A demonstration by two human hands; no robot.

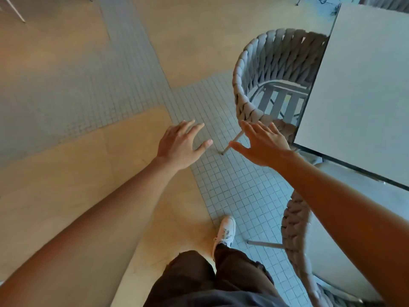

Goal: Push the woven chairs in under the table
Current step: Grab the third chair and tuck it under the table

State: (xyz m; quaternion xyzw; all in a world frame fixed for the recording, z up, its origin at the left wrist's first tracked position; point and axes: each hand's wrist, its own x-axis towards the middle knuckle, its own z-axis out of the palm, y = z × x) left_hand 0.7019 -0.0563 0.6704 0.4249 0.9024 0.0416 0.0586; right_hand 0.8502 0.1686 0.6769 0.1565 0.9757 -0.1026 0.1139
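Observation:
A grey woven chair stands at the left edge of a pale table, its slatted seat partly under the tabletop. A second woven chair sits nearer me at the table's front edge, crossed by my right forearm. My right hand hovers with fingers spread just in front of the far chair's woven back, close to it but holding nothing. My left hand is stretched out over the tiled floor, fingers apart, left of that chair's leg and apart from it.
The floor mixes tan slabs with strips of small grey square tiles. My white shoe and dark trousers are below. Thin metal legs of other furniture show at the top left corner.

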